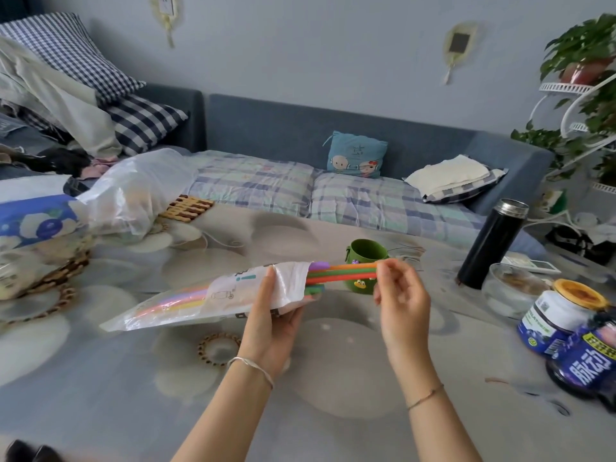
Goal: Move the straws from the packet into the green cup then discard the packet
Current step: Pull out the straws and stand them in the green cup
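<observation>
Her left hand [276, 305] clamped the packet [213, 296] at its mouth while her right hand [398, 288] pinched the straws [343, 273] half-drawn, the green cup [366, 258] just beyond that pinch, and a loose pinch could scatter them.
</observation>
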Demonstrator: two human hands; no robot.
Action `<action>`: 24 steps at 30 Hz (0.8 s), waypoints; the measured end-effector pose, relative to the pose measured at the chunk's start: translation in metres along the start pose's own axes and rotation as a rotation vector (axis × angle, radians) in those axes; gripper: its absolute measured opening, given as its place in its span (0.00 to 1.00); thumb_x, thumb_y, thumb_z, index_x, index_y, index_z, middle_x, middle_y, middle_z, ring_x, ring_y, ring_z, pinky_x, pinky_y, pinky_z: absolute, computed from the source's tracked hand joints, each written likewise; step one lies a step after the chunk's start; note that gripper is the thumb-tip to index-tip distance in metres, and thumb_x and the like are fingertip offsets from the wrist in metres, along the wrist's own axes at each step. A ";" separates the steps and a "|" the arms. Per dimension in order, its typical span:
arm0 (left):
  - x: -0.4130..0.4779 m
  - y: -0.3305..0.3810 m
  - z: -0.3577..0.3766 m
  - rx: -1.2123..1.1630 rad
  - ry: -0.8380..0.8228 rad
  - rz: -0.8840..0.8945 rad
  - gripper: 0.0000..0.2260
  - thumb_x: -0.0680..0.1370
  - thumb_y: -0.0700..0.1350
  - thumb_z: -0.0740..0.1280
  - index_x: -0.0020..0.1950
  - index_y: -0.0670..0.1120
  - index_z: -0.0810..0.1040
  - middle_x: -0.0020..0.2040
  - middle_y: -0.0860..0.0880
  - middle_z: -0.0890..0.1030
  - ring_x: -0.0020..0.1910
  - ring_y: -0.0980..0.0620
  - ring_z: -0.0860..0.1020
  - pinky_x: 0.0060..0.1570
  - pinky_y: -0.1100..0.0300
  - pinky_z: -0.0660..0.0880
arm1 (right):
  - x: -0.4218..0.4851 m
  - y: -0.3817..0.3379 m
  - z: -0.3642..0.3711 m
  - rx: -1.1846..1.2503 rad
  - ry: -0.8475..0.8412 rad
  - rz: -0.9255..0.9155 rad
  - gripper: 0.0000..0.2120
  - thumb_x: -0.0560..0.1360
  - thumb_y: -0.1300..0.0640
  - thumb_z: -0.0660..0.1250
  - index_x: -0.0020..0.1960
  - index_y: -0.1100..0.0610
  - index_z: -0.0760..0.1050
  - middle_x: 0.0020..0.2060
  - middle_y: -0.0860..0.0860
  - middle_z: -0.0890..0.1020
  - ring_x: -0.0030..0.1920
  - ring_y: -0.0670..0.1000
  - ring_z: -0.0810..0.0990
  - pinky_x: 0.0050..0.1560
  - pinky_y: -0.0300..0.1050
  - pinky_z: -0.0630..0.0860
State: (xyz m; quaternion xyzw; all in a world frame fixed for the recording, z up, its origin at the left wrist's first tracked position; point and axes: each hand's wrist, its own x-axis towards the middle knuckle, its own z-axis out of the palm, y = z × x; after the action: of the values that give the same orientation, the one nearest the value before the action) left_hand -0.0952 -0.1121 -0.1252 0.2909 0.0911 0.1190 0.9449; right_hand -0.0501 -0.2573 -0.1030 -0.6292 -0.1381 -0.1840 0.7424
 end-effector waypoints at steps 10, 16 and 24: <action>0.000 -0.011 0.000 0.103 -0.033 0.007 0.17 0.82 0.48 0.59 0.49 0.41 0.84 0.47 0.43 0.87 0.47 0.48 0.84 0.43 0.56 0.83 | -0.008 0.005 0.017 0.016 -0.008 0.253 0.14 0.76 0.52 0.63 0.42 0.62 0.77 0.22 0.47 0.71 0.22 0.44 0.68 0.24 0.37 0.66; 0.015 -0.007 -0.008 0.067 0.016 0.025 0.24 0.83 0.50 0.57 0.71 0.34 0.70 0.68 0.35 0.76 0.60 0.42 0.73 0.29 0.65 0.77 | 0.008 -0.004 -0.001 0.282 0.298 0.232 0.13 0.79 0.51 0.59 0.38 0.55 0.74 0.18 0.44 0.66 0.19 0.42 0.61 0.20 0.35 0.57; 0.020 -0.022 -0.004 0.075 0.074 -0.009 0.17 0.79 0.47 0.66 0.62 0.37 0.77 0.61 0.40 0.80 0.57 0.45 0.80 0.60 0.49 0.78 | 0.000 0.016 0.020 0.065 -0.005 0.350 0.10 0.78 0.54 0.62 0.43 0.59 0.77 0.23 0.51 0.76 0.20 0.45 0.72 0.21 0.36 0.70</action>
State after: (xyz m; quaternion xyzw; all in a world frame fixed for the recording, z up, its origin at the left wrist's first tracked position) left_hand -0.0737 -0.1217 -0.1433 0.3212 0.1319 0.1220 0.9298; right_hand -0.0419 -0.2352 -0.1140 -0.6198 -0.0342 -0.0456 0.7827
